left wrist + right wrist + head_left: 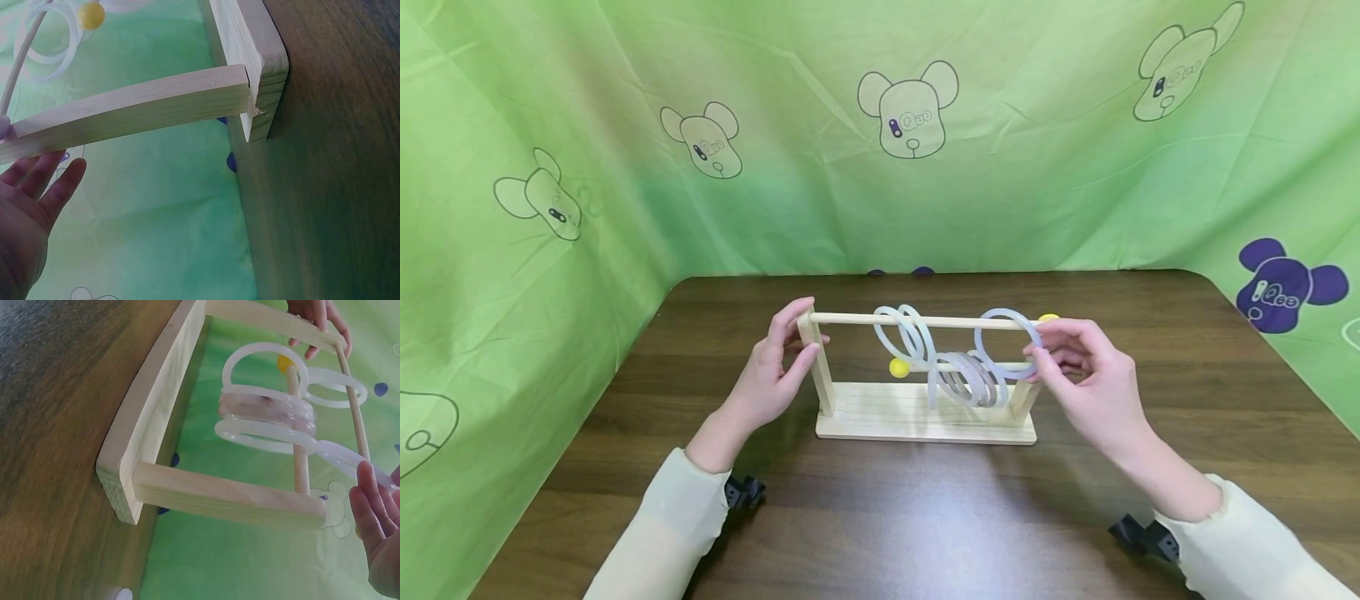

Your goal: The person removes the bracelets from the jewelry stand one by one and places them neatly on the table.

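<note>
Pale wooden stand on brown wood-grain table; splintered joint, left wrist view only. Two posts, two rods, two yellow balls; translucent plastic rings, count unclear. Left hand, half-closed, grips one post; right hand pinches one ring.

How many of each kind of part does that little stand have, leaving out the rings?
Wooden base: 1
Upright posts: 2
Rods: 2
Yellow balls: 2
Total: 7
</note>
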Tool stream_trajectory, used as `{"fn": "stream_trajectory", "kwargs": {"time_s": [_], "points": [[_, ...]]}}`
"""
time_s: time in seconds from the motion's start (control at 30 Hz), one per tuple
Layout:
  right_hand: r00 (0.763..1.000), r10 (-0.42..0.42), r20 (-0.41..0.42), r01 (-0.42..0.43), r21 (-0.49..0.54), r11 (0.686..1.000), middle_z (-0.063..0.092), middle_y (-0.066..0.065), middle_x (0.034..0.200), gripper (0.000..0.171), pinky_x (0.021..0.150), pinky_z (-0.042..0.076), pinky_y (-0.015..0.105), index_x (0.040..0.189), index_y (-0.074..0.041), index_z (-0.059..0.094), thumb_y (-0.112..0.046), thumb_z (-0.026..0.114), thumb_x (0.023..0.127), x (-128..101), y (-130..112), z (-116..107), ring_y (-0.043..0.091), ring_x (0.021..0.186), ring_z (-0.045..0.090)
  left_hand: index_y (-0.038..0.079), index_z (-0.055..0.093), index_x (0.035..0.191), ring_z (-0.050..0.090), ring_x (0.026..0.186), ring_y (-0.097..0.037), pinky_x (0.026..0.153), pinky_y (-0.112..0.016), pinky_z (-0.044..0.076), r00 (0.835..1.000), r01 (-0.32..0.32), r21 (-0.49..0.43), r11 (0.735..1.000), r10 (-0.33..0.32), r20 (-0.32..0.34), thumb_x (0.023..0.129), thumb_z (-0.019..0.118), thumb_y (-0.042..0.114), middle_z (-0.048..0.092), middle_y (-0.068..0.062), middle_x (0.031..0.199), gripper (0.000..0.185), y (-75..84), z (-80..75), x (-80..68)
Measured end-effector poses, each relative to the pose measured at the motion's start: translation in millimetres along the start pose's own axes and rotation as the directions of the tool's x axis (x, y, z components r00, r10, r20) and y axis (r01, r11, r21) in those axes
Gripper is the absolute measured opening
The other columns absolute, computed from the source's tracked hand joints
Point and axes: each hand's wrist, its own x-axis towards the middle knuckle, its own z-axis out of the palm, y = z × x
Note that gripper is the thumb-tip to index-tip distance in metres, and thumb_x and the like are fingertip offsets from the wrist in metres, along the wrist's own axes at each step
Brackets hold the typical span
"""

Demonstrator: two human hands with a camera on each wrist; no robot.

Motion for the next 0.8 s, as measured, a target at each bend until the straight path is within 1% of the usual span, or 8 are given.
{"fn": "stream_trajectory", "kwargs": {"time_s": [0.17, 0.33, 0.43, 0.67, 0.8], "points": [[1.0, 0.008, -0.025, -0.009, -0.012, 1.0, 0.067, 0.008, 0.084, 0.035, 0.059, 0.053, 0.016, 0.107, 0.016, 0.056, 0.029, 0.059, 0.075, -0.6, -0.7, -5.7, 0.006, 0.064, 0.065, 0.003, 0.031, 0.141, 0.066, 0.095, -0.025, 0.077, -0.047, 0.054, 1.0, 0.002, 0.003, 1.0, -0.002, 0.001, 0.091, 0.055, -0.013, 0.064, -0.018, 0.104, 0.058, 0.3, -0.1, -0.1], [0.999, 0.011, -0.046, -0.01, 0.013, 1.0, 0.069, 0.002, 0.088, 0.03, 0.058, 0.053, 0.017, 0.108, 0.018, 0.055, 0.026, 0.057, 0.079, -0.4, -1.1, -10.9, 0.006, 0.064, 0.065, 0.005, 0.031, 0.142, 0.066, 0.096, -0.025, 0.077, -0.047, 0.054, 1.0, 0.009, 0.005, 1.0, -0.009, 0.002, 0.092, 0.055, -0.012, 0.064, -0.018, 0.104, 0.058, 0.8, -0.3, -0.3], [0.998, 0.011, -0.055, -0.01, 0.022, 1.0, 0.069, 0.002, 0.089, 0.028, 0.058, 0.053, 0.017, 0.108, 0.019, 0.054, 0.025, 0.056, 0.08, 0.1, -0.3, -13.5, 0.006, 0.065, 0.065, 0.006, 0.031, 0.142, 0.066, 0.096, -0.025, 0.077, -0.048, 0.054, 1.0, 0.012, 0.004, 1.0, -0.012, 0.001, 0.092, 0.055, -0.012, 0.064, -0.017, 0.104, 0.059, 0.9, -0.4, -0.6], [0.997, 0.028, -0.075, -0.028, 0.004, 1.0, 0.069, -0.002, 0.09, 0.027, 0.058, 0.053, 0.016, 0.108, 0.02, 0.053, 0.024, 0.056, 0.081, 0.5, 1.2, -20.7, 0.005, 0.066, 0.065, 0.004, 0.031, 0.141, 0.066, 0.096, -0.025, 0.079, -0.045, 0.054, 1.0, 0.005, 0.002, 1.0, -0.005, 0.002, 0.092, 0.055, -0.012, 0.064, -0.019, 0.104, 0.058, 0.5, -0.3, -0.4], [0.996, 0.034, -0.078, -0.032, 0.023, 0.999, 0.069, -0.002, 0.09, 0.027, 0.058, 0.053, 0.016, 0.108, 0.021, 0.052, 0.024, 0.055, 0.082, 1.4, 2.5, -25.4, 0.005, 0.065, 0.065, 0.005, 0.031, 0.142, 0.066, 0.096, -0.025, 0.08, -0.044, 0.054, 1.0, 0.003, -0.001, 1.0, -0.003, 0.001, 0.091, 0.056, -0.012, 0.064, -0.019, 0.105, 0.059, 0.0, -0.2, 0.0]]}}
